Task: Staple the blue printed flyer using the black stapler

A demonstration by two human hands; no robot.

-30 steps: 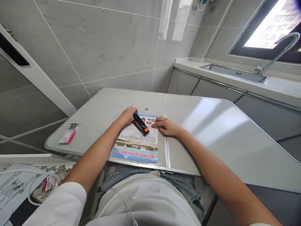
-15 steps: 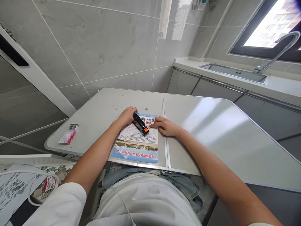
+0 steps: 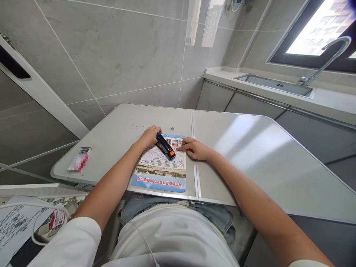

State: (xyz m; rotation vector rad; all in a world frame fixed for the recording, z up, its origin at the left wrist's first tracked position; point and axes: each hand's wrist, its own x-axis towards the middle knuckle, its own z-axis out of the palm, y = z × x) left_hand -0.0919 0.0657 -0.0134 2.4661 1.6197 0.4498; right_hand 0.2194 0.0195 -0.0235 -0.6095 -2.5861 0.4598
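A printed leaflet [image 3: 161, 170] with a blue bottom band lies on the grey folding table [image 3: 244, 148]. A black stapler [image 3: 165, 147] with an orange tip rests slantwise on the leaflet's upper part. My left hand [image 3: 150, 136] is curled at the leaflet's top left corner, touching the stapler's far end. My right hand [image 3: 194, 148] lies on the leaflet's right edge, index finger stretched toward the orange tip, other fingers bent.
Loose staples [image 3: 172, 128] lie just beyond the leaflet. A small red and white box [image 3: 79, 161] sits near the table's left edge. A sink [image 3: 274, 85] with a tap [image 3: 324, 59] is at the right. Papers and a white cable [image 3: 22, 218] lie on the floor at left.
Nothing has moved on the table; only the view has shifted slightly, and my right index finger stretched a little closer to the stapler's orange tip.
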